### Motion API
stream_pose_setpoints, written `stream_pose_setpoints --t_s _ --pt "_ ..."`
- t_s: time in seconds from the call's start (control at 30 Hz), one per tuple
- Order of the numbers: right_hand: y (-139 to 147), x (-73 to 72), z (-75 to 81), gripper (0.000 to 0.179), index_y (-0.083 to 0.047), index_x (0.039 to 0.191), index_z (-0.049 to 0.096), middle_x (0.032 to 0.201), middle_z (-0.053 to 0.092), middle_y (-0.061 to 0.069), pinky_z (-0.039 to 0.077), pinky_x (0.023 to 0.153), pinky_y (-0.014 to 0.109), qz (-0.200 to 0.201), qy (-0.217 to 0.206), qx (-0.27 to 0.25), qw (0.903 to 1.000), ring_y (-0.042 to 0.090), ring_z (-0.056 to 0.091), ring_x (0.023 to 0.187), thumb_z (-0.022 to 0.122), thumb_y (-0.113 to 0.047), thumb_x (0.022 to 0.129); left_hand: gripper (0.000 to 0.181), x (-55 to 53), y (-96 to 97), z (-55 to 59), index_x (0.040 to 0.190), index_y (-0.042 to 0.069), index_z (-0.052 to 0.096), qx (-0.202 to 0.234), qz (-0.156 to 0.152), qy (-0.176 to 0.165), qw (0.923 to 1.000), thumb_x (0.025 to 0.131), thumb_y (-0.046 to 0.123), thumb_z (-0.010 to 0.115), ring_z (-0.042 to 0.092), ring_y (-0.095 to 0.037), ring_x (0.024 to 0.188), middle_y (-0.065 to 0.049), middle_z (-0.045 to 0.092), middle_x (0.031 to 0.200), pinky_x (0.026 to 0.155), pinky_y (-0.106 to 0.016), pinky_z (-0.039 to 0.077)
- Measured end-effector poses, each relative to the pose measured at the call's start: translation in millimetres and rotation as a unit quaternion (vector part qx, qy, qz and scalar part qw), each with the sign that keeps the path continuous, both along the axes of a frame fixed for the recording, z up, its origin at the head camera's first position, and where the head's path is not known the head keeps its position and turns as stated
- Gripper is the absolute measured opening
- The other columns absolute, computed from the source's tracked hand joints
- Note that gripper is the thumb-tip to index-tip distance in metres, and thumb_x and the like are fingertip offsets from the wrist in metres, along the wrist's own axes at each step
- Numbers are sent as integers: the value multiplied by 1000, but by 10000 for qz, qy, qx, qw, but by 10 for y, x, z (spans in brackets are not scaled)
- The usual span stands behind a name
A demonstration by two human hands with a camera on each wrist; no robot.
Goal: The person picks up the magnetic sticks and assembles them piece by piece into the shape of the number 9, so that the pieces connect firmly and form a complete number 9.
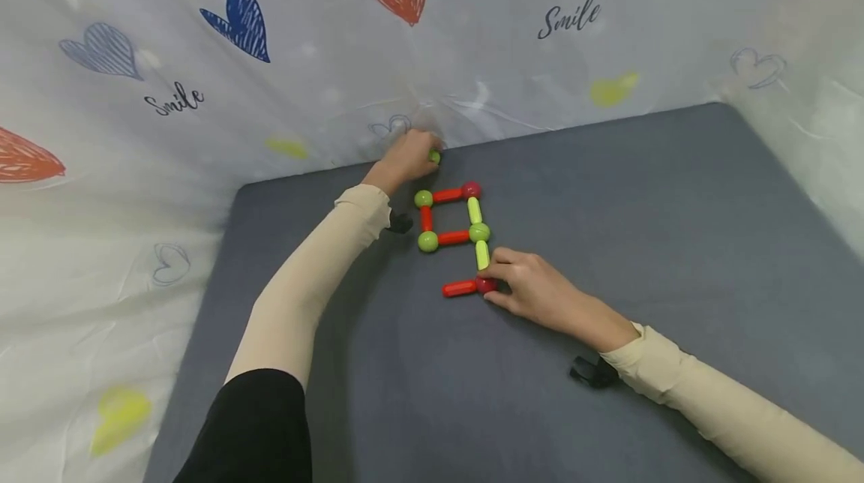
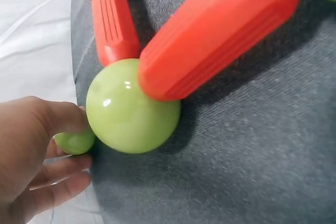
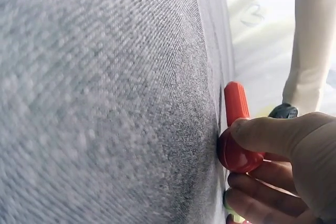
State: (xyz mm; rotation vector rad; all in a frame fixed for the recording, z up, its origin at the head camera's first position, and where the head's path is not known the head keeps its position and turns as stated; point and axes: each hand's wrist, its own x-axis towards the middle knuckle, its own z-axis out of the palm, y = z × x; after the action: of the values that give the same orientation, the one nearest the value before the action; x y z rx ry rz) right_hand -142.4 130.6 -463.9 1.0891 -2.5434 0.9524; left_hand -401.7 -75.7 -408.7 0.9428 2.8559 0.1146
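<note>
A figure of rods and balls lies on the grey table: a square of red rods (image 1: 454,238) and a yellow-green rod, with green balls (image 1: 428,241) and a red ball (image 1: 472,190) at its corners. Another yellow-green rod (image 1: 482,255) runs from it toward the near side, ending at a red ball (image 3: 239,153) with a red rod (image 1: 460,288) pointing left. My right hand (image 1: 540,292) pinches that near red ball between thumb and fingers. Beyond the square's far left corner, my left hand (image 1: 409,158) holds a loose green ball (image 2: 75,141), partly hidden by the thumb.
The grey table (image 1: 648,243) meets a white sheet (image 1: 472,55) printed with hearts and words just behind my left hand. The sheet also hangs along the left and right sides. A black strap piece (image 1: 594,372) sits under my right wrist.
</note>
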Motion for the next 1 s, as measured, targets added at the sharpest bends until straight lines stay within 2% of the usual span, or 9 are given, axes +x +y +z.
stream_pose_setpoints --t_s 0.1,0.3,0.43,0.57,0.77,0.87,1.0 --pt "-41 1 41 27 -2 102 77 84 54 2 45 57 21 101 35 18 9999 12 52 65 88 -5 77 35 10 -96 33 126 4 68 71 1 -14 10000 92 13 71 60 -26 112 -11 66 125 96 -39 47" --pt "-44 -5 96 28 -2 100 77 82 53 2 44 56 22 75 156 16 9998 12 52 64 89 -4 74 31 73 -297 192 121 3 71 406 -40 72 9991 91 12 73 61 -26 110 -11 68 120 94 -40 48" --pt "-25 -7 113 28 -2 101 77 83 54 3 44 56 22 60 123 23 9999 12 52 64 88 -4 75 34 243 -509 246 123 2 70 896 140 -53 9959 92 14 74 62 -28 107 -13 68 120 91 -42 49" --pt "-10 -21 110 28 -2 101 77 84 54 3 45 56 23 42 89 46 9999 13 53 64 88 -5 76 38 557 -771 216 126 2 68 1561 349 -132 9870 91 14 76 64 -29 106 -13 66 125 89 -42 52" --pt "-7 -24 104 28 -2 101 77 85 56 3 45 56 24 -8 23 -13 10000 14 53 65 88 -4 75 38 1104 -1094 56 124 4 70 2208 396 -46 9745 89 14 79 65 -25 103 -10 66 121 84 -36 56" --pt "-15 -9 81 28 -2 102 77 85 56 3 45 56 24 -48 -55 -27 10000 13 53 65 88 -4 76 38 1384 -1192 -42 122 4 70 2478 364 -73 9681 87 14 80 66 -22 100 -9 67 118 81 -34 57" --pt "-28 13 40 28 -3 103 77 85 56 2 44 56 23 -106 -92 -29 9999 13 52 64 88 -5 76 37 1752 -1221 -161 119 5 71 2814 288 -172 9590 85 15 83 68 -18 95 -6 70 112 77 -35 58"
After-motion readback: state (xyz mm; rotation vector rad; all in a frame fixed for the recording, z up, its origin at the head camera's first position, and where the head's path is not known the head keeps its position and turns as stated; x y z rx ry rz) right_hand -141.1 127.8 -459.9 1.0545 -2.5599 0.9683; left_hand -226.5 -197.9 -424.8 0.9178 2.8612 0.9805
